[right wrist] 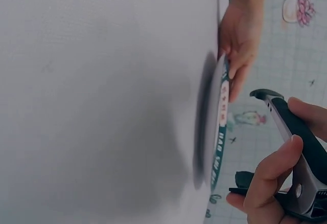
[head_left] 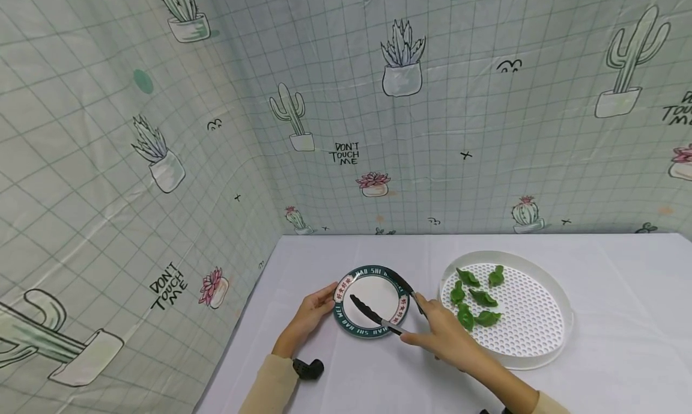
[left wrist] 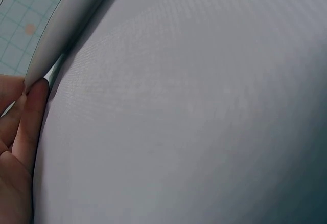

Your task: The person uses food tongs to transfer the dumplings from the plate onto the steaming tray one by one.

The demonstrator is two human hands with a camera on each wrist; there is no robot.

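Observation:
A small round plate point(head_left: 378, 288) with a dark green patterned rim lies at the middle of the table, nothing on its white centre. My left hand point(head_left: 310, 312) grips its left edge; the left wrist view catches fingers point(left wrist: 31, 111) and thumb pinching the rim. With my right hand point(head_left: 449, 336) I hold black-tipped metal tongs point(head_left: 367, 309), their arms spread wide over the plate. No item sits between the tongs' tips. From the right wrist, the plate point(right wrist: 223, 106) appears edge-on, close over its shadow, beside the tongs point(right wrist: 301, 132).
Right of the plate stands a round white tray point(head_left: 566, 318) with a perforated base. Several green leaf-like pieces point(head_left: 483, 298) lie on its left half. A white cloth covers the table point(head_left: 622, 318). Cactus-print sheets point(head_left: 459, 119) rise behind and at the left.

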